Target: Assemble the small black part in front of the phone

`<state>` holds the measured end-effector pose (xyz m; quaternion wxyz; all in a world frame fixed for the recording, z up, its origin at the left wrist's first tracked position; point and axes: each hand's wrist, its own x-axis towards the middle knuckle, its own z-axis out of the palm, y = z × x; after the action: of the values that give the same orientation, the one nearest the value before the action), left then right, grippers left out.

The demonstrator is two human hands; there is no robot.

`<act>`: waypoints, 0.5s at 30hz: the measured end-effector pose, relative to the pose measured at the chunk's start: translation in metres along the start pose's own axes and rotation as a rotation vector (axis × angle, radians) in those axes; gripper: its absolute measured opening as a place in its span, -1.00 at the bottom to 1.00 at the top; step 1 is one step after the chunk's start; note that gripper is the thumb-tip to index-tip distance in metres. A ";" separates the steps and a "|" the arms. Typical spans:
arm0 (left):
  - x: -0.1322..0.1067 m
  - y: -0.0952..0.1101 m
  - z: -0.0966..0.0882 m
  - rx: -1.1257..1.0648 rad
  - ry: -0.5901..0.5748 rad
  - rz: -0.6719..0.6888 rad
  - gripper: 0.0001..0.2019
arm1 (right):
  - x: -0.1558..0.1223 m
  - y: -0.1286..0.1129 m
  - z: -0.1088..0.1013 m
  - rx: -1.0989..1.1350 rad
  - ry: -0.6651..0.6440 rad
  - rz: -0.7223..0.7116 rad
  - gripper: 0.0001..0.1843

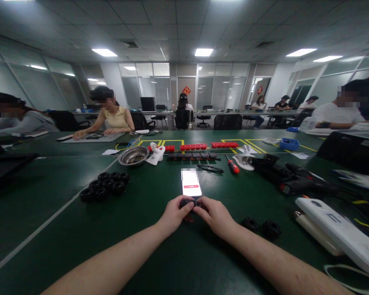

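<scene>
My left hand (176,212) and my right hand (214,213) meet in front of me, fingers closed around a small black round part (187,202). Fingers cover much of it, so its exact kind is unclear. A bit of red shows just below the fingers. Directly beyond the hands lies a phone (191,186) with its screen lit. To the left sits a cluster of several black wheel-like parts (106,185). Two similar black parts, a near one (250,223) and another (272,228), rest by my right forearm.
Farther back on the green table (153,184) are a metal bowl (133,156), red strips (193,146), a black strip (193,156), glasses (210,169) and a red-handled screwdriver (233,166). A black power tool (295,176) and a white device (341,229) lie right. Other people sit around.
</scene>
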<state>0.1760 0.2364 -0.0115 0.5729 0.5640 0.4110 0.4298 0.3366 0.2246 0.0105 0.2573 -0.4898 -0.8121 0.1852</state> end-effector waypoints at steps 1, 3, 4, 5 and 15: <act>0.001 0.000 0.000 -0.002 0.000 -0.005 -0.67 | 0.000 0.000 0.000 0.007 0.016 -0.011 -0.80; 0.001 0.001 -0.001 -0.004 0.006 -0.014 -0.69 | -0.001 -0.001 0.000 0.013 0.050 -0.011 -0.65; 0.001 0.002 -0.001 -0.005 0.012 -0.017 -0.70 | -0.002 -0.002 0.000 0.011 0.060 0.005 -0.60; 0.001 0.003 -0.001 -0.007 0.019 -0.017 -0.71 | -0.002 -0.002 0.000 0.006 0.060 0.026 -0.58; 0.003 0.000 -0.002 -0.007 -0.001 -0.030 -0.66 | 0.000 -0.001 0.000 0.012 -0.030 -0.025 -0.76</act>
<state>0.1753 0.2397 -0.0112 0.5813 0.5560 0.4176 0.4226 0.3360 0.2239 0.0105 0.2501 -0.4753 -0.8208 0.1944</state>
